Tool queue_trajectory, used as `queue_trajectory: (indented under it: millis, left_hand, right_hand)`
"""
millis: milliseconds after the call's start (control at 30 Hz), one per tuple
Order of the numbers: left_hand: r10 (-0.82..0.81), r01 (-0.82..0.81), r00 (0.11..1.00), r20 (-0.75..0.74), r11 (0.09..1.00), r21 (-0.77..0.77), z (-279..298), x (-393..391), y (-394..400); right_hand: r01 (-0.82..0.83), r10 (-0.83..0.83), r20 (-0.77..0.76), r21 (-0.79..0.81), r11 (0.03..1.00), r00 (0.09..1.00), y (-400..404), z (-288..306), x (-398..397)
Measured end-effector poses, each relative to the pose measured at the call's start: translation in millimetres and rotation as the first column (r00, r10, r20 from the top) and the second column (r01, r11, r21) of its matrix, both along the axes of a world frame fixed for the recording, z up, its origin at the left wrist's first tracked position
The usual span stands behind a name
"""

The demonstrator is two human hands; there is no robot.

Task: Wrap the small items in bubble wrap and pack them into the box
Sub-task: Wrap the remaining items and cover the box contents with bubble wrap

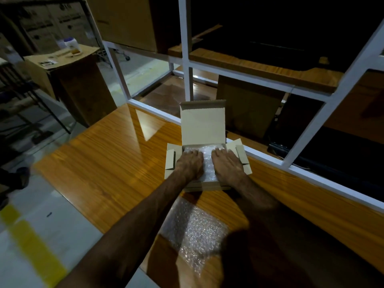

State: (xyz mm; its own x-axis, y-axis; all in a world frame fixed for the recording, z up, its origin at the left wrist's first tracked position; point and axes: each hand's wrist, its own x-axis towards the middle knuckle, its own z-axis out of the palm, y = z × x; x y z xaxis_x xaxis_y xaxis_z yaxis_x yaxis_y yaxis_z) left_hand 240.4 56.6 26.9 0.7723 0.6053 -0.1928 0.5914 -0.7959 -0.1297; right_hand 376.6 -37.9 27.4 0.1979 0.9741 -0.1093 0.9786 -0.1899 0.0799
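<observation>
A small cardboard box (202,123) stands open on the wooden table (108,163), its lid upright and its side flaps spread out. Bubble wrap (206,163) fills the box; whatever it covers is hidden. My left hand (190,164) presses flat on the left part of the wrap. My right hand (227,165) presses flat on the right part, fingers straight and pointing toward the lid.
A loose sheet of bubble wrap (195,229) lies on the table near me, between my forearms. A white metal frame (188,65) with shelves rises behind the box. A cardboard stand (68,80) with a bottle is at far left.
</observation>
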Motion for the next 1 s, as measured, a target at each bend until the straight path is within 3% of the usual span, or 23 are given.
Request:
queue_trajectory:
  millis: [167,367,600,867,1000]
  left_hand:
    - [0.03,-0.02,0.998,-0.05,0.983,0.184,1,-6,-5]
    - [0.038,-0.039,0.999,0.01,0.988,0.149,0,-7,0]
    - [0.026,-0.02,0.999,-0.045,0.992,0.126,4,-14,6]
    - [0.029,-0.016,0.997,-0.072,0.984,0.178,3,-22,-12]
    - [0.023,-0.008,0.997,-0.08,0.984,0.178,7,-29,-21]
  right_hand:
    - [0.019,-0.02,-0.006,-0.053,0.998,1.0,5,8,9]
    - [0.008,-0.004,0.05,-0.086,0.996,0.999,20,4,17]
    - [0.015,-0.012,0.038,-0.083,0.996,0.999,16,-2,16]
    - [-0.013,-0.008,-0.149,-0.138,0.99,0.989,7,18,18]
    - [-0.072,0.064,-0.091,-0.085,0.994,0.994,-7,21,6]
